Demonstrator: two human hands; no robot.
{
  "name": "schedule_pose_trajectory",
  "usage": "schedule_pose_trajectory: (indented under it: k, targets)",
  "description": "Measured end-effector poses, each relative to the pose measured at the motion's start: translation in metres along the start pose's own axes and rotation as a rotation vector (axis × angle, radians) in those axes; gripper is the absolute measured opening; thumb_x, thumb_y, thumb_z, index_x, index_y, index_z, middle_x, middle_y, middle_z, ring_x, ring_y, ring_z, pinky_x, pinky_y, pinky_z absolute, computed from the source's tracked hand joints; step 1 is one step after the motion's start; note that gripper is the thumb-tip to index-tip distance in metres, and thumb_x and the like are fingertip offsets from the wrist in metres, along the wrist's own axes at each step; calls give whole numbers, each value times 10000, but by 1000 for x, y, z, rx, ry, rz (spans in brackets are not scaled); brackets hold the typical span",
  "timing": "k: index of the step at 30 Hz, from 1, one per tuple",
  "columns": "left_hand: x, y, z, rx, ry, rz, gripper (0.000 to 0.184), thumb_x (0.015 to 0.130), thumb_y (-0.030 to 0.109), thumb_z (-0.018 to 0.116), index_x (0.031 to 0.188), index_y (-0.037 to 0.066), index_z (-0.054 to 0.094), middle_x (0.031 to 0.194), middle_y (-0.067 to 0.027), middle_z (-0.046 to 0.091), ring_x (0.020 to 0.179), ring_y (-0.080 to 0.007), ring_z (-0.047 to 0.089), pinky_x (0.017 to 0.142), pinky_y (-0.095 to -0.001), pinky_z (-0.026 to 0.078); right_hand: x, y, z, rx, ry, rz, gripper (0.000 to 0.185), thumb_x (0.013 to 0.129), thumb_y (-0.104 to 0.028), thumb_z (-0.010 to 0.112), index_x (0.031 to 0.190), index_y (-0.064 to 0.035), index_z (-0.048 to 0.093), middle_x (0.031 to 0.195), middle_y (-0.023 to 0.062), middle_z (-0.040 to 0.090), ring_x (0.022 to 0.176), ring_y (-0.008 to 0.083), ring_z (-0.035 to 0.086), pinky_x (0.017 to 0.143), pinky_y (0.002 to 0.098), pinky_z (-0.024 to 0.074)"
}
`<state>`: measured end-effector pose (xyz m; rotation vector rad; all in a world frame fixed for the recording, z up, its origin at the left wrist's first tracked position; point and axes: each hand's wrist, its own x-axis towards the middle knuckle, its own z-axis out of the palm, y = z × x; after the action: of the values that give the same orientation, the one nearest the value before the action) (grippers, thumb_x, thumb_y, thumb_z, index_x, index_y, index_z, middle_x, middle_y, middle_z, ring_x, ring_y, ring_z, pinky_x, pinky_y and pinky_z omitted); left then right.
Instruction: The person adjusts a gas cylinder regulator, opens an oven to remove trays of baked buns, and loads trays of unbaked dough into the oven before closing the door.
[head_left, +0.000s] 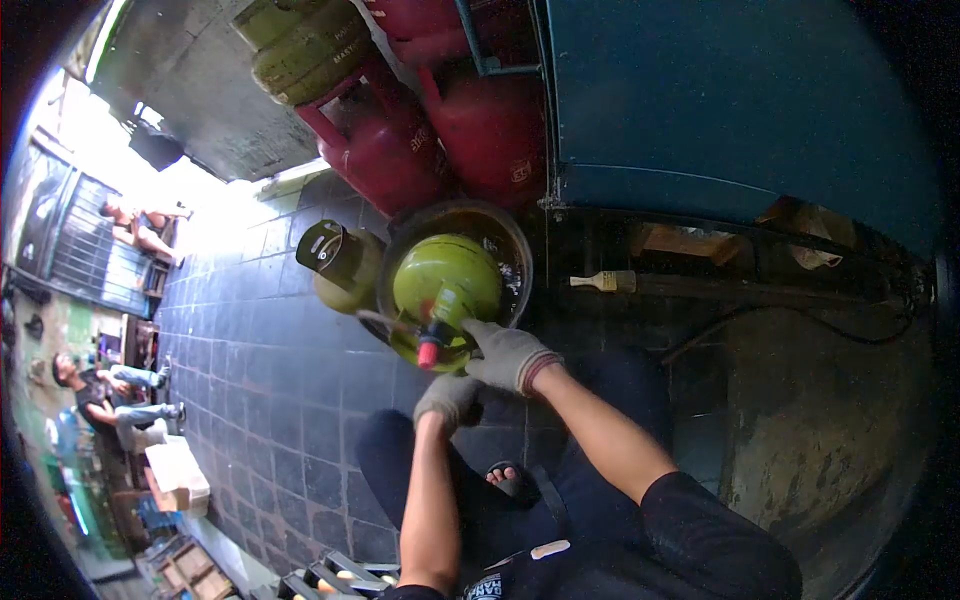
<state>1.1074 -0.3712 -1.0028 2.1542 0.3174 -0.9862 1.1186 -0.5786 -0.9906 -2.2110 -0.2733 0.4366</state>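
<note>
A green gas cylinder [447, 268] lies tilted in a dark round basin [520, 245], its collar end toward me. A black fitting with a red tip [428, 352] sits at its valve end, and a thin blurred hose or rod runs left from there. My right hand [505, 357], in a grey knit glove, is closed at the collar's right side, gripping the cylinder. Just below the collar's near edge is my left hand [448, 399], gloved too, with its fingers curled; whatever they hold is hidden.
Another green cylinder [352, 275] with a cap [320, 246] on it stands left of the basin. Red cylinders [390, 145] and a green one [305, 50] are stacked behind. A brush [603, 282] lies right, below a blue cabinet [740, 100]. Two people sit far left.
</note>
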Motion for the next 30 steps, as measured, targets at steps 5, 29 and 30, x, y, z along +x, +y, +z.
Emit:
schedule_pose_trajectory:
  k: [5, 29, 30]
  targets:
    - [-33, 23, -59, 233, 303, 41, 505, 1077, 492, 794, 1332, 59, 835, 1047, -184, 864, 911, -370, 829, 818, -477, 635, -8, -4, -1, -56, -3, 39, 770, 1030, -396, 717, 1694, -46, 548, 1543, 341, 720, 1417, 495, 726, 1211, 575, 578]
    - [35, 19, -92, 474, 50, -110, 510, 1042, 493, 826, 997, -12, 878, 707, -140, 785, 582, -275, 805, 568, -438, 644, -47, -15, -12, -124, 10, 70, 442, 1000, -300, 686, 1344, -31, 748, 1228, 269, 838, 1159, 476, 826, 1004, 606, 649]
    - [36, 20, -91, 453, 34, -129, 513, 1040, 491, 831, 996, -18, 875, 719, -147, 793, 601, -286, 815, 577, -446, 648, -47, -15, -12, -124, -1, 74, 439, 1001, -300, 685, 1347, -37, 752, 1224, 267, 841, 1152, 477, 828, 1005, 606, 651]
